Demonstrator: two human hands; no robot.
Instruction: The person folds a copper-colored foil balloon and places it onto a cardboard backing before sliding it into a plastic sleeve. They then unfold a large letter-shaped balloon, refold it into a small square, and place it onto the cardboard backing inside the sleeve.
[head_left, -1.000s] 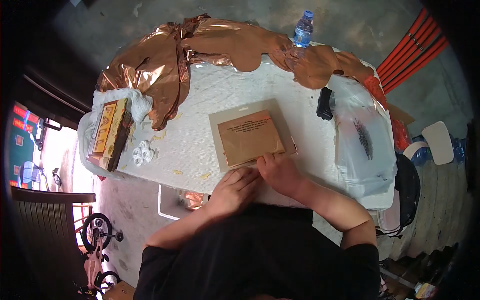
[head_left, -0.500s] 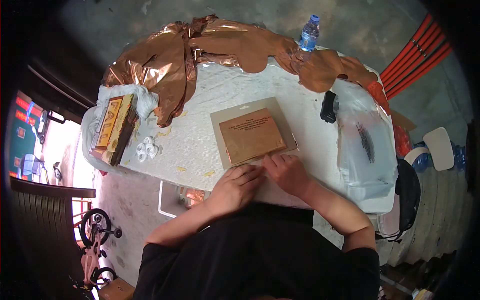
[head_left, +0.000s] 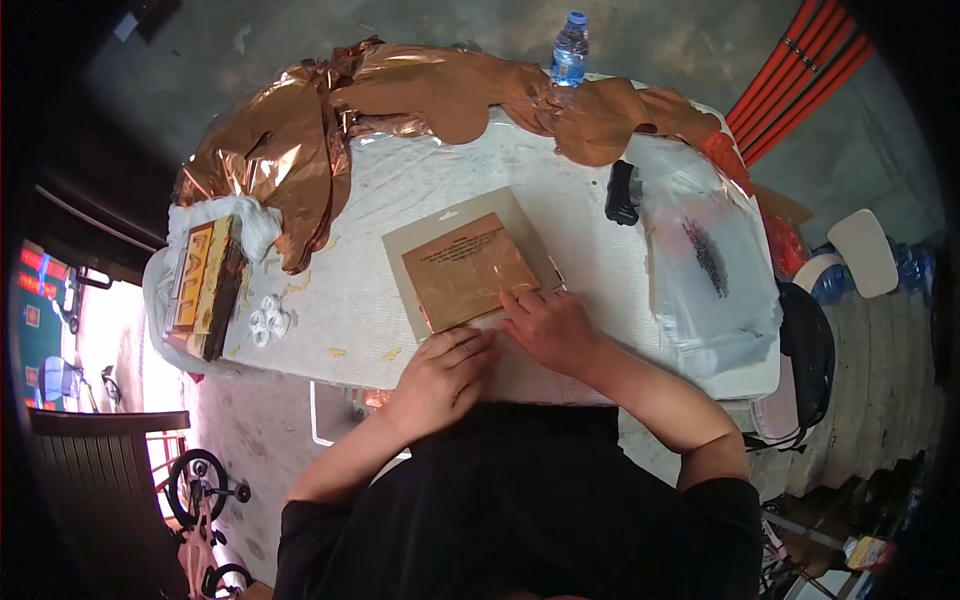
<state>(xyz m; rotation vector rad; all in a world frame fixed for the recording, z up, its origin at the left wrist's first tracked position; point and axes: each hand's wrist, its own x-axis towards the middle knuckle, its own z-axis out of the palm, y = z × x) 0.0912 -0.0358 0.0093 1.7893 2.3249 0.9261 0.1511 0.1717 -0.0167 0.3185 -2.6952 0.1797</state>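
A clear plastic bag (head_left: pixel 470 262) with printed warning text lies on the table in front of me. Through it shows a folded copper-coloured sheet over a grey backing card (head_left: pixel 408 236) with a hanging slot. Along the bag's lower right edge, my right hand (head_left: pixel 552 325) has its fingers bent closed on the plastic. My left hand (head_left: pixel 445 375) rests at the lower left edge, fingers stretched out and touching it; a ring shows on one finger. The undersides of both hands are hidden.
Copper foil pieces (head_left: pixel 420 95) line the table's far edge beside a water bottle (head_left: pixel 570 52). Stacked clear bags (head_left: pixel 705 270) and a black item (head_left: pixel 621 193) lie right. Left are printed cards (head_left: pixel 203 285) and white rolls (head_left: pixel 268 320).
My view has shifted, so the table sits further left. My right hand has moved up onto the bag's lower right corner, and my left hand has drawn slightly away from it.
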